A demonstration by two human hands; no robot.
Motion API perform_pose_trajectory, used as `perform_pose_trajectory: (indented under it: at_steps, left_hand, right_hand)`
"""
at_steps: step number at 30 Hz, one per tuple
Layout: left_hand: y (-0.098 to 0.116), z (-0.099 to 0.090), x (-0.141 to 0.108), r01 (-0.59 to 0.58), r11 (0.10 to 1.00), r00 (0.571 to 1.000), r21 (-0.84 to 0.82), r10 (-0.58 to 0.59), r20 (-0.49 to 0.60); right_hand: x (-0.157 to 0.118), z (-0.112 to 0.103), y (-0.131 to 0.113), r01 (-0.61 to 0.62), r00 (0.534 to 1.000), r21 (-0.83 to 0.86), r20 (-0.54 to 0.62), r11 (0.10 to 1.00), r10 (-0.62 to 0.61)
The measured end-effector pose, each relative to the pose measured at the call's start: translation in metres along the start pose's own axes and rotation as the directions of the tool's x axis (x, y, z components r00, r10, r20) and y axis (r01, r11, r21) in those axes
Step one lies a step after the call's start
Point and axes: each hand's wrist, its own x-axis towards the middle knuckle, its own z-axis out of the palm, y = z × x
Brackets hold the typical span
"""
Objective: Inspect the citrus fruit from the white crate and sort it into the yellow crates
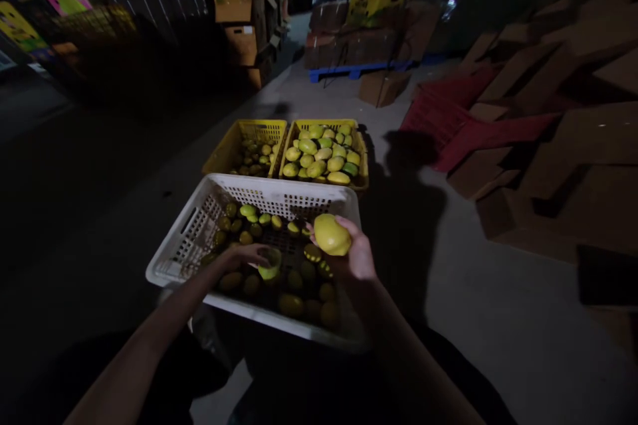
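My right hand (359, 249) is closed round a large yellow lemon (331, 235), held up over the right part of a white plastic crate (169, 249). Lower down, inside the crate, the fingers of my left hand (252, 254) are on a greenish-yellow lemon (270, 268), slightly blurred. Around and beneath both hands, several green and yellow lemons (292, 305) lie loosely over the crate's floor, many of them in shadow. Just beyond its far rim stand two yellow crates: the right one (363, 153) is heaped with lemons, while the left one (224, 146) holds smaller-looking fruit lower down.
To the right, a red crate (438, 119) lies among piled cardboard boxes (558, 192). A blue pallet (349, 72) with boxes stands at the back, a carton (383, 87) in front of it. Stacked boxes (242, 45) rise at back left. The light is dim.
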Motion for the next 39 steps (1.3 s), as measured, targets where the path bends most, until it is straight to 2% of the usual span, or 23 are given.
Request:
perform_pose_trajectory:
  at_steps: [3,5,8,10,14,17,19,22,24,27,30,32,35,37,39]
  left_hand:
    - [0.024,-0.018,-0.031,-0.006,0.993,0.991,-0.116,0.021,0.130]
    - [0.036,-0.020,-0.058,-0.074,0.939,0.971,-0.337,0.145,0.191]
    - [0.049,-0.009,-0.090,-0.129,0.731,0.924,-0.670,0.333,0.185]
    - [0.057,0.002,-0.102,-0.122,0.606,0.918,-0.786,0.371,0.144]
    - [0.071,0.026,-0.112,-0.135,0.435,0.953,-0.890,0.304,0.004]
    - [0.077,0.040,-0.120,-0.141,0.370,0.979,-0.918,0.188,-0.074]
    - [0.081,0.049,-0.128,-0.153,0.330,0.981,-0.931,0.163,-0.103]
    - [0.088,0.062,-0.137,-0.223,0.321,0.959,-0.920,0.240,-0.149]
    - [0.094,0.070,-0.138,-0.307,0.331,0.924,-0.893,0.327,-0.196]
    - [0.102,0.079,-0.133,-0.431,0.308,0.853,-0.848,0.444,-0.272]
    - [0.106,0.083,-0.125,-0.487,0.283,0.805,-0.827,0.513,-0.298]
    - [0.107,0.083,-0.120,-0.491,0.288,0.808,-0.822,0.504,-0.306]
    - [0.108,0.083,-0.115,-0.458,0.319,0.855,-0.830,0.414,-0.312]
    - [0.108,0.082,-0.113,-0.444,0.328,0.873,-0.834,0.365,-0.322]
    - [0.108,0.081,-0.109,-0.448,0.323,0.874,-0.834,0.354,-0.332]
  right_hand:
    - [-0.007,0.008,0.005,-0.072,0.997,0.067,-0.016,0.995,0.073]
    - [-0.016,0.012,0.012,-0.132,0.991,0.091,0.026,0.987,0.130]
    - [-0.029,0.020,0.023,-0.125,0.986,0.112,0.125,0.986,0.111]
    - [-0.035,0.025,0.030,-0.092,0.982,0.139,0.179,0.986,0.066]
    - [-0.045,0.034,0.038,-0.049,0.967,0.181,0.255,0.982,0.002]
    - [-0.056,0.040,0.039,-0.028,0.972,0.238,0.235,0.971,-0.029]
    - [-0.064,0.044,0.039,-0.009,0.978,0.277,0.204,0.961,-0.050]
    - [-0.073,0.053,0.038,0.032,0.976,0.329,0.192,0.944,-0.100]
    - [-0.073,0.061,0.039,0.056,0.963,0.336,0.230,0.940,-0.139]
    - [-0.067,0.071,0.041,0.167,0.914,0.336,0.299,0.927,-0.273]
    - [-0.058,0.076,0.045,0.298,0.856,0.353,0.312,0.887,-0.412]
    - [-0.054,0.076,0.048,0.332,0.842,0.344,0.311,0.878,-0.441]
    - [-0.052,0.073,0.050,0.350,0.836,0.329,0.313,0.877,-0.451]
    - [-0.053,0.072,0.051,0.346,0.839,0.311,0.318,0.885,-0.440]
    - [-0.055,0.073,0.052,0.342,0.853,0.301,0.299,0.890,-0.429]
